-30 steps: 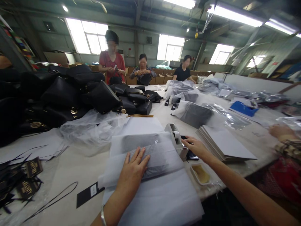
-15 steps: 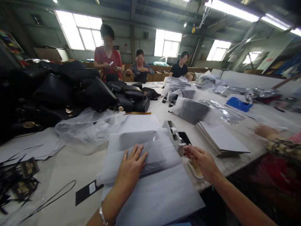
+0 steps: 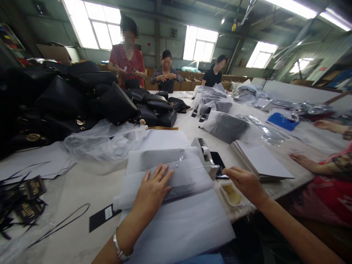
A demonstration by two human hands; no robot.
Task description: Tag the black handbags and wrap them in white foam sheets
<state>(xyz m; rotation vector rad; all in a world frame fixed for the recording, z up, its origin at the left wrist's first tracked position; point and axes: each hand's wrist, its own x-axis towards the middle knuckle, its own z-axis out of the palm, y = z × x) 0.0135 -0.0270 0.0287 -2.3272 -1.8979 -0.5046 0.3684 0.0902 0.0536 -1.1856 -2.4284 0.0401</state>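
Observation:
My left hand (image 3: 152, 190) lies flat, fingers spread, on a grey item wrapped in white tissue paper (image 3: 181, 172) in front of me. My right hand (image 3: 246, 182) hovers just right of the white tape dispenser (image 3: 205, 156), over a small tray (image 3: 232, 194) with yellowish contents. Its fingers are curled and I cannot tell whether they pinch a bit of tape. A black phone (image 3: 219, 163) lies beside the dispenser. More tissue sheets (image 3: 178, 227) hang over the table edge under the wrapped item.
A heap of black handbags (image 3: 82, 99) fills the left of the table, with clear plastic (image 3: 101, 143) before it. Black tags and cords (image 3: 27, 198) lie at near left. A stack of white boards (image 3: 260, 161) sits right. A co-worker's hands (image 3: 305, 161) reach in from the right; three people work at the far end.
My right hand pulled back from the tape dispenser toward me and to the right, over the small tray. My left hand stayed pressed on the wrapped item. The co-worker's hands moved on the right.

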